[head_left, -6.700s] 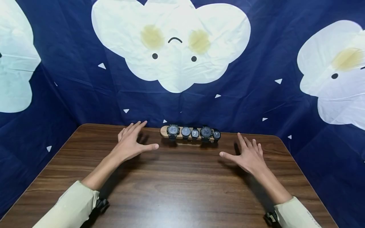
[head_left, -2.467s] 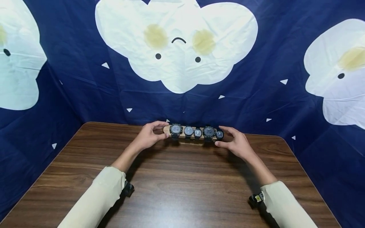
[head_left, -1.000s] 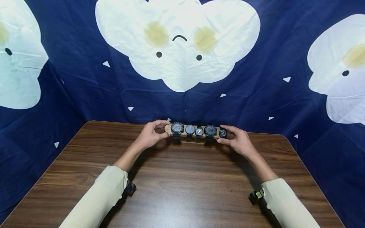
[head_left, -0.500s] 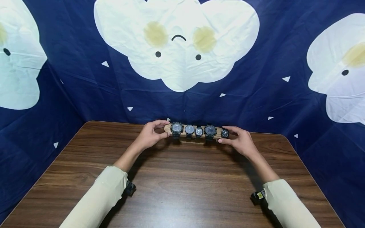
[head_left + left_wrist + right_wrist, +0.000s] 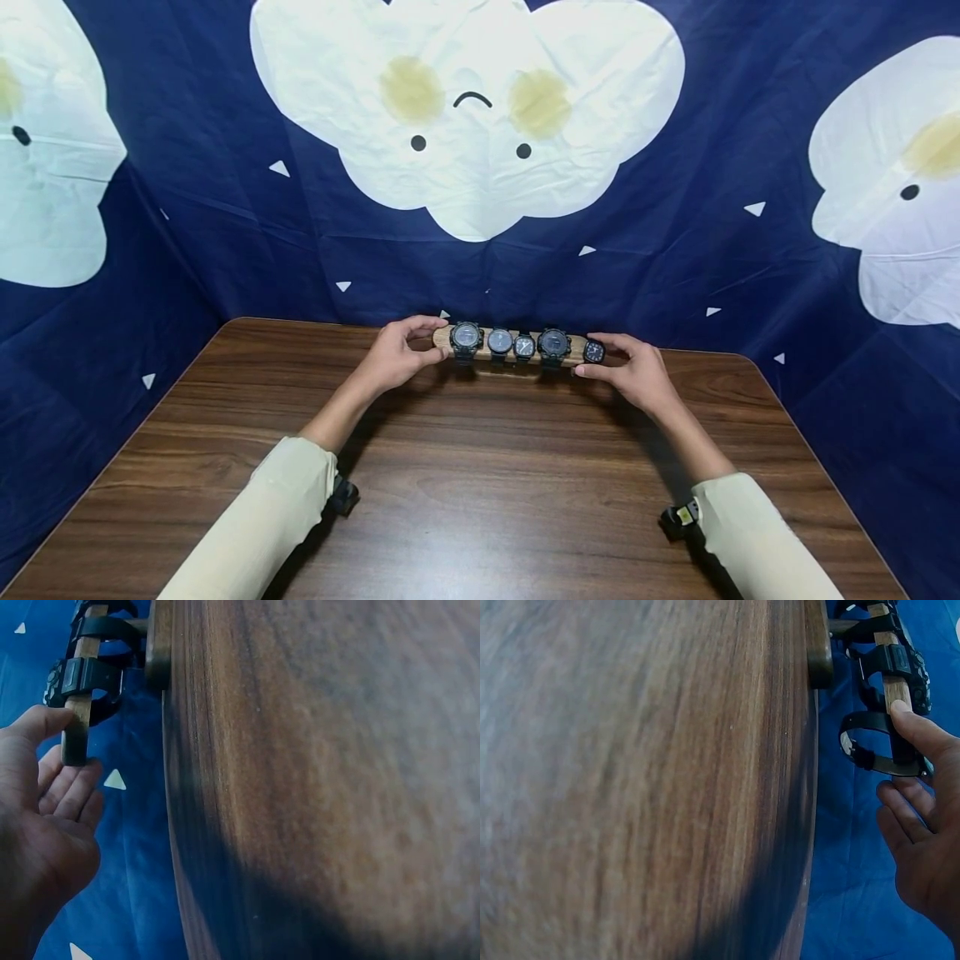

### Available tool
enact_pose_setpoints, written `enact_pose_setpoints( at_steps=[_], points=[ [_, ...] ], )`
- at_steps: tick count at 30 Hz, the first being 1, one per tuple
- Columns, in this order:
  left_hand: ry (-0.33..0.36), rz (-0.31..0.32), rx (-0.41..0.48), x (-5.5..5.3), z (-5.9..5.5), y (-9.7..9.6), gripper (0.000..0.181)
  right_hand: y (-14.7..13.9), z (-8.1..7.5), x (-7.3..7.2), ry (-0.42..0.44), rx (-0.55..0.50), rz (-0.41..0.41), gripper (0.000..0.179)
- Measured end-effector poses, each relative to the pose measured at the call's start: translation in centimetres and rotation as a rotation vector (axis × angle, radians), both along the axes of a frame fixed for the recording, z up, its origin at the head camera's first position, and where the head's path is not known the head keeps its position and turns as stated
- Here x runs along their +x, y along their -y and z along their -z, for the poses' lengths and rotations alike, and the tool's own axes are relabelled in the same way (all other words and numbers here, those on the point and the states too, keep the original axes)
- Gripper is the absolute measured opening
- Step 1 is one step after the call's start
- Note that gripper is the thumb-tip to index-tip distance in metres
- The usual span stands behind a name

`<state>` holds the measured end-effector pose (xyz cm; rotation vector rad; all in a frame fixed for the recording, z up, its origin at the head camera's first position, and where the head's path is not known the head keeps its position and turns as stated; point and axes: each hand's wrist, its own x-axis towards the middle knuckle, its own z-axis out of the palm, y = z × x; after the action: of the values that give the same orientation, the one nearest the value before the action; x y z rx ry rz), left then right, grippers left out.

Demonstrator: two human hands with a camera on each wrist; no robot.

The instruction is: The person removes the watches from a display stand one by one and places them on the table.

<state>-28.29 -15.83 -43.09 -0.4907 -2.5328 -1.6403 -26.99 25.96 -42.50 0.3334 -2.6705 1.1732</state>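
The fingers of the left hand [image 5: 396, 354] pinch the left end of the wooden bar [image 5: 576, 349], while those of the right hand [image 5: 639, 371] hold the end watch [image 5: 594, 351] at its right end, thumb on the near side, fingers on the far side. The bar carries five watches and stands along the far edge of the tabletop [image 5: 480, 467].

Uneven force looks like the main risk: a hard tug rightward on the strap could drag the whole stand out of line, or tip it if the left fingers loosened. A weak hold on the end watch might let it drop from the bar's tip, perhaps behind the tabletop.

The head view shows all five dials in a row but hides what is underneath. The right wrist view shows the end watch's strap [image 5: 873, 762] as a loop about the bar, its thumb tip just left of it, and the base [image 5: 820, 656] low at the tabletop's edge. The left wrist view leaves the end watch out.
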Motion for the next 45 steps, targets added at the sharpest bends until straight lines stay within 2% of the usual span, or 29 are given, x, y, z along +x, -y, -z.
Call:
enact_pose_setpoints(
  at_steps=[11, 25, 37, 41, 45],
  points=[
    [0.011, 0.000, -0.008, -0.1, 0.0, -0.1, 0.054, -0.4, 0.3, 0.0, 0.023, -0.036, -0.001, 0.062],
    [0.007, -0.009, -0.027, -0.1, 0.1, -0.1, 0.052, -0.5, 0.8, 0.2, 0.093, -0.251, -0.064, 0.058],
    [0.004, -0.001, 0.000, -0.1, 0.0, 0.0, 0.051, -0.8, 0.6, 0.6, 0.080, -0.233, -0.013, 0.048],
    [0.004, 0.001, 0.003, -0.2, 0.0, 0.0, 0.051, -0.9, 0.3, 0.8, 0.112, -0.229, 0.028, 0.046],
    [0.001, -0.004, -0.008, -0.2, 0.1, 0.0, 0.051, -1.1, 0.2, 0.9, 0.179, -0.295, -0.002, 0.042]
  ],
)
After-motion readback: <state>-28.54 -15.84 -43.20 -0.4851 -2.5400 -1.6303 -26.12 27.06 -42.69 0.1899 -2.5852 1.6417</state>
